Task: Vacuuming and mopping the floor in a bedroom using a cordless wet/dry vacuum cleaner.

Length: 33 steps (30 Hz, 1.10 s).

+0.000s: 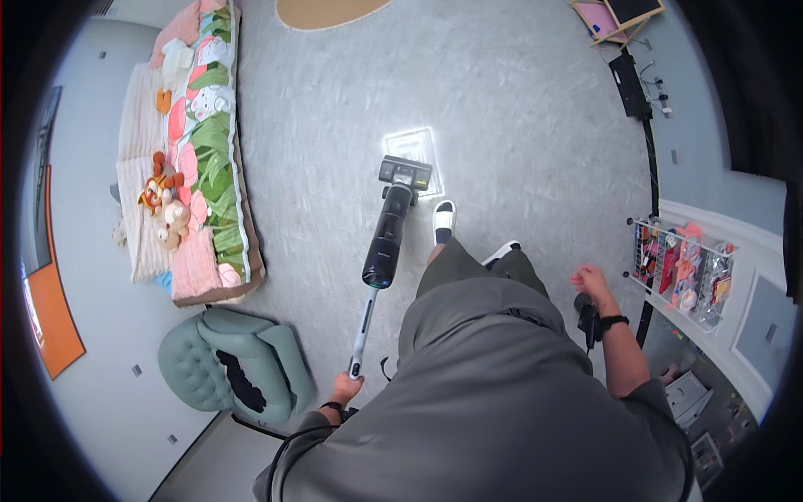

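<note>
My left hand (346,387) grips the handle end of a cordless floor cleaner (384,232). Its light tube runs forward to a dark cylindrical body, and the wide dark head lies flat on the grey floor (326,113), partly over a bright square patch of reflected light (411,143). My right hand (590,281) hangs at my right side with its fingers curled; no held object shows in it. A black device is strapped at the right wrist. My feet, in white slippers (444,215), stand just behind and to the right of the cleaner's head.
A sofa (248,276) with a patterned cover and plush toys stands left, a green tufted armchair (292,370) nearer me. At right are a wire rack (709,317) of toys and a black power strip (628,85) with cables. A round tan rug (332,14) and an easel (627,25) lie ahead.
</note>
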Tool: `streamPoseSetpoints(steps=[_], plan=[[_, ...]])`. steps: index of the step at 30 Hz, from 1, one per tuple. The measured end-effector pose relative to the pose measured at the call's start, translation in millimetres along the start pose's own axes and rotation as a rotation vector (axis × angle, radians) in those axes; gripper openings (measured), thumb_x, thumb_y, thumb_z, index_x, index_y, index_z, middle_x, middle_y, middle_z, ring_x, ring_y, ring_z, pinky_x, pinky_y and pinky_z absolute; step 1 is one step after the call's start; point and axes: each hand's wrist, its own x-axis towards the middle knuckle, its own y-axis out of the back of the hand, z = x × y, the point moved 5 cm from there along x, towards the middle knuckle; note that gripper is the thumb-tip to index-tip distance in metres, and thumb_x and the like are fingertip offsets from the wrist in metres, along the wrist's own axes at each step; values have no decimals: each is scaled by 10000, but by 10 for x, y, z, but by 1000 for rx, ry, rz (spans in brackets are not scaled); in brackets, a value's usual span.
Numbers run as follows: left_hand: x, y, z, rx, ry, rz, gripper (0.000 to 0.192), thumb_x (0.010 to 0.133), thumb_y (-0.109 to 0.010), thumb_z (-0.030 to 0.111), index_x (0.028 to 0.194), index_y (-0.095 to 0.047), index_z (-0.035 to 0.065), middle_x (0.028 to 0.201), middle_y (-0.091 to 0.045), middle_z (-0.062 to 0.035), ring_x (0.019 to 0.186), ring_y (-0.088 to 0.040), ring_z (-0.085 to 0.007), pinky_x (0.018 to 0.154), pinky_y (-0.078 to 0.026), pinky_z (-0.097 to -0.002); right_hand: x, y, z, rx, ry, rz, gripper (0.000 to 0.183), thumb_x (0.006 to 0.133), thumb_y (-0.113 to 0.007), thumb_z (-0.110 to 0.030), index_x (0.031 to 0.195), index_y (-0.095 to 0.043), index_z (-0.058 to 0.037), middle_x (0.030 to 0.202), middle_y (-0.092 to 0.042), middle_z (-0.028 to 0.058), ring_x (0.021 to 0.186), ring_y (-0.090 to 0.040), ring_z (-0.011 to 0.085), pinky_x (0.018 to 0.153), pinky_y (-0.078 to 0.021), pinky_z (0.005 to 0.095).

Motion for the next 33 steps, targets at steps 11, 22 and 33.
streamPoseSetpoints(steps=[11,22,33], plan=[[1808,595,2883,-812,-427,-214,128,779,-579,123,675,-585,47,630,-587,-71,578,-561,-179,560,-445,-320,-1089,-388,1092,165,-220,111,246,909,-489,-209,1069,-546,-32,922,-652,112,812,-656,225,691,-534,363],[2699,2740,6743,-985,-741,-106,178,782,-621,162,750,-602,-12,640,-613,-100,600,-608,-224,587,-488,-348,-1711,-924,714,324,-109,192,287,916,-497,-183,1144,-539,-15,963,-653,127,850,-658,210,720,-533,312],[2647,1700,6556,-724,-746,-15,285,725,-621,137,950,-607,-37,865,-636,-115,768,-595,-218,681,-470,-362,-2116,-1128,1403,267,-193,159,319,902,-501,-194,1140,-546,14,960,-657,131,856,-660,201,722,-530,306]])
